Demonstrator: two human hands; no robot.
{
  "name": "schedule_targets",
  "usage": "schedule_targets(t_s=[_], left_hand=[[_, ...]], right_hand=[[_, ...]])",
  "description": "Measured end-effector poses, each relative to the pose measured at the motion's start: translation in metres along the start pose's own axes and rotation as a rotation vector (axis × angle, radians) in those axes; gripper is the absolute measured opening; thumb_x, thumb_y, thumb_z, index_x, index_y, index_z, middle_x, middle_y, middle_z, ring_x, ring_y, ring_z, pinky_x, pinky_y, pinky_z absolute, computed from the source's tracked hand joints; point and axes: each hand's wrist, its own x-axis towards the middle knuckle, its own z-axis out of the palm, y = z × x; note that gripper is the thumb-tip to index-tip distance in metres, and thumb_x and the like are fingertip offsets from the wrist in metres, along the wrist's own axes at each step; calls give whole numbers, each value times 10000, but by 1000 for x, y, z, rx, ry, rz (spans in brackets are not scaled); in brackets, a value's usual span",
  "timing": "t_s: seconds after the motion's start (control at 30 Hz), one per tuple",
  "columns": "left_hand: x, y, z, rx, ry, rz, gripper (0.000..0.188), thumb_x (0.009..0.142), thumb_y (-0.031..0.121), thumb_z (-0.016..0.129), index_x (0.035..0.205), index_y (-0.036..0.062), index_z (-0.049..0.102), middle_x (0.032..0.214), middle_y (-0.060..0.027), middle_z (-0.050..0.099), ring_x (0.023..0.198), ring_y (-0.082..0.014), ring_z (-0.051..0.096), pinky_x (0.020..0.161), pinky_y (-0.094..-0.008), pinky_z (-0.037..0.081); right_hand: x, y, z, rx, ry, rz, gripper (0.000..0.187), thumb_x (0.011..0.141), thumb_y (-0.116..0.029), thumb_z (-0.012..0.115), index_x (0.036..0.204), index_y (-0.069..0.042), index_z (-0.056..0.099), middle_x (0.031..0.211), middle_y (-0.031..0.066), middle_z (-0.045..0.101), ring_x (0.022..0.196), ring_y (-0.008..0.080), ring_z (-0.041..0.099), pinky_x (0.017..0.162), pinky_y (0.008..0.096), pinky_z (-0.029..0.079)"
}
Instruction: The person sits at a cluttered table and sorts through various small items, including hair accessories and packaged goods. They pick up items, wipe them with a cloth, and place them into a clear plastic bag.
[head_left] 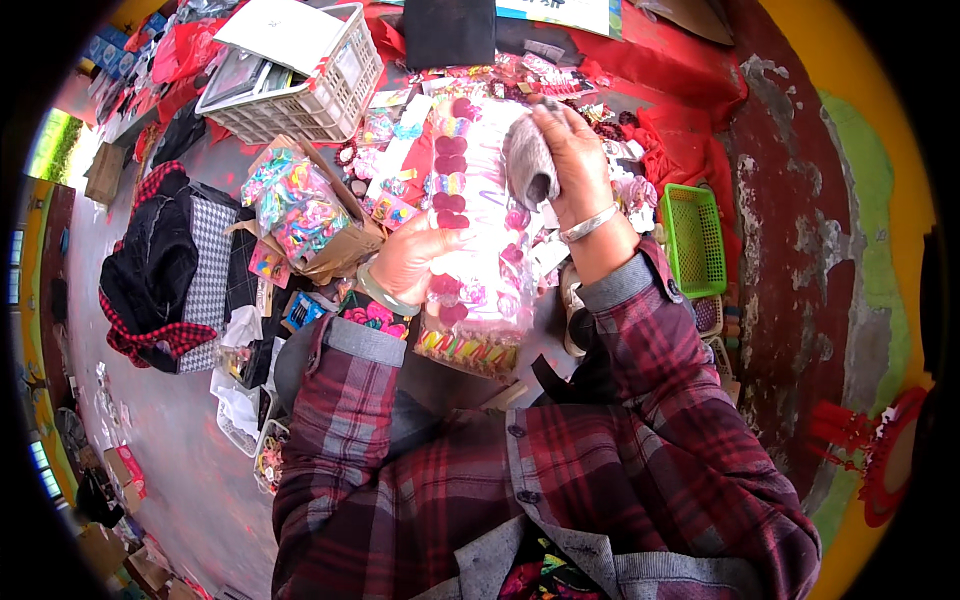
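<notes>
My left hand is closed on the left edge of a long, plastic-wrapped display card. Dark pink, rounded pieces run along both of its sides, and glare washes out the middle. A yellow, zigzag-patterned strip shows at the card's lower end. My right hand, with a light bangle at the wrist, grips a bunched grey cloth. That cloth lies over the card's upper right part; whether it presses on the surface I cannot tell.
A white plastic crate stands at the far left, above a cardboard box of colourful packets. To the right is a green basket beside a peeling wall. A black jacket lies further left. Small trinkets cover the red-draped surface ahead.
</notes>
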Motion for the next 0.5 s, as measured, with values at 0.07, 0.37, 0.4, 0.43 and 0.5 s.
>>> schedule_targets(t_s=[0.07,0.37,0.4,0.43,0.5], left_hand=[[4,-7,-7,25,158,75,290,864,55,535,1138,-37,508,1017,-131,621,914,-210,623,795,-334,517],[10,-10,-28,-173,257,93,272,907,178,466,1052,-30,565,869,-117,647,824,-213,634,762,-319,509],[15,-13,-30,-212,267,103,303,918,208,446,1083,-21,557,861,-113,650,811,-213,636,759,-316,509],[21,-16,-35,-250,277,112,334,930,238,426,1113,-13,550,853,-109,653,798,-212,637,756,-314,508],[19,-6,-29,-362,-77,268,501,947,425,351,1217,21,476,1025,-102,617,940,-211,604,840,-324,481]], right_hand=[[12,2,-10,16,91,-25,216,893,-134,552,1054,8,542,872,112,625,770,219,636,649,332,532],[-19,8,14,-593,-297,-277,419,895,-240,555,1249,-41,454,1121,151,581,1041,269,565,876,353,456],[-23,24,16,-793,-367,-441,446,882,-244,559,1258,-35,442,1183,182,534,1118,322,502,925,395,413],[-27,38,17,-993,-435,-607,473,870,-247,564,1267,-28,429,1244,213,488,1195,376,439,973,436,371],[-46,44,25,-1245,-531,-663,493,891,-176,519,1332,-19,361,1324,225,409,1296,383,314,1045,428,282]])
